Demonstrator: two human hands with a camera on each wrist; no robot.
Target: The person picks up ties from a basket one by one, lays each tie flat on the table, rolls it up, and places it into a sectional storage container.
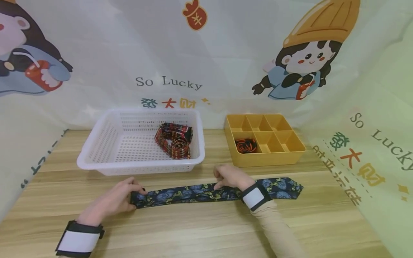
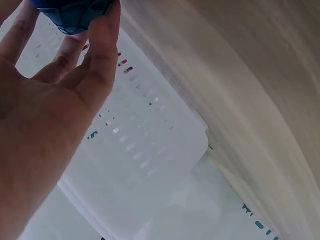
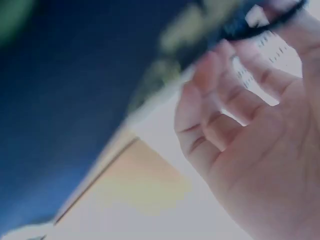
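Observation:
A dark blue necktie [image 1: 196, 192] with blue flowers and yellow-green sprigs lies across the table, its pointed wide end on the right. My left hand [image 1: 117, 197] holds the small rolled-up end between thumb and fingers. In the left wrist view that blue roll [image 2: 75, 15] shows at my fingertips. Over the middle of the strip rests my right hand [image 1: 233, 176], fingers loosely bent and thumb touching the cloth. The right wrist view is blurred; the necktie there fills the upper left, beside the bent fingers [image 3: 240, 102].
Behind the left hand stands a white perforated basket [image 1: 100, 165] with loosely rolled red plaid fabric [image 1: 175, 143] inside. A yellow divided box [image 1: 271, 159] at the back right has an orange-and-black roll [image 1: 246, 146] in its front-left compartment. Printed cloth [image 1: 226, 64] hangs behind and at both sides.

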